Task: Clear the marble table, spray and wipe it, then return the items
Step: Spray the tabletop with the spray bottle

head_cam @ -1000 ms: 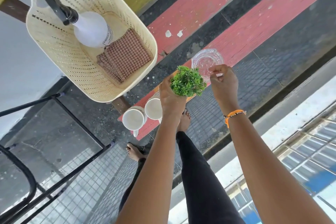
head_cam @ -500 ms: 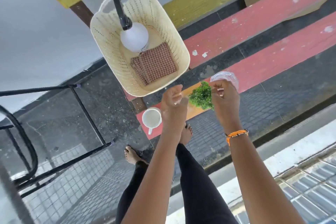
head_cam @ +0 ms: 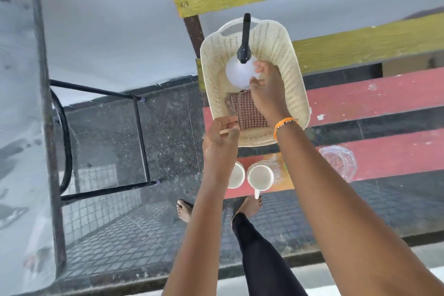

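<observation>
The cream basket (head_cam: 295,84) stands on the red bench (head_cam: 374,96). In it are a white spray bottle (head_cam: 236,74) with a black nozzle, upright at the far end, and a folded checked cloth (head_cam: 242,110) lying on the floor of the basket at the near end. The right hand (head_cam: 266,89) reaches into the basket, fingers curled part-way round the bottle's side and touching it. The left hand (head_cam: 219,139) rests at the basket's near rim, fingers bent; whether it grips the rim cannot be told. Just nearer than the basket stand two white cups (head_cam: 260,178), both looking empty, and to their right a clear glass dish (head_cam: 338,161). No readable writing shows on the bottle.
</observation>
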The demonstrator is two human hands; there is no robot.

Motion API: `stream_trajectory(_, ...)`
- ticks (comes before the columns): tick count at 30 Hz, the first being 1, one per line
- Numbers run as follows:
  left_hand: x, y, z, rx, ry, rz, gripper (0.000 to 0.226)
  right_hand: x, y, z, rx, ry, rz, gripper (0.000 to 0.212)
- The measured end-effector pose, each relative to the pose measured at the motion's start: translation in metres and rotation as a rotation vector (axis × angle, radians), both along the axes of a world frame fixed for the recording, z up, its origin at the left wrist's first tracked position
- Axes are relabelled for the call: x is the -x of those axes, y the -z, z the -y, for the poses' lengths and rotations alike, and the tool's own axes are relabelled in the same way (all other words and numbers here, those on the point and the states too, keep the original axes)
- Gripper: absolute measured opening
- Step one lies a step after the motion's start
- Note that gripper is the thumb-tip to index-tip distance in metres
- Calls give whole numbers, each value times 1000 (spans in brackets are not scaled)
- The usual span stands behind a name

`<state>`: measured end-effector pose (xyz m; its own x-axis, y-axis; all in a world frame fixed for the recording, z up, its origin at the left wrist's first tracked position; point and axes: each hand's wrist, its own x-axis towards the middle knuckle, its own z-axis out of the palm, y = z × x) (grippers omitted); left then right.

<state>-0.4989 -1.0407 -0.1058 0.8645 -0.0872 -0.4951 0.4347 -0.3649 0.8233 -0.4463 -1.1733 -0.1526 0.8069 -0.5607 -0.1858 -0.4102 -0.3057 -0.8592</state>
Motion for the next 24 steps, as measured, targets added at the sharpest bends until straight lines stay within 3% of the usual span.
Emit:
stream_trajectory(4, -4, -2, -9, -19, 39, 18, 20, -47, 10, 7, -10, 9, -34, 49)
stream_trajectory(8, -3, -7, -19, -19, 55, 9, 21, -65, 21, 6, 16, 45, -46, 29)
stream_trajectory(13, 3, -13, -33, 35, 10, -54, 18, -46, 20, -3, 82, 110, 95, 22)
stream_trajectory(19, 10, -37, -60, 108, 3, -102, 17, -20, -52, -34, 85, 19, 266, 17)
stream_trajectory(24, 11, -80, -117, 178, -49, -15, 16, 17, -129, -94, 122, -100, 346, 14)
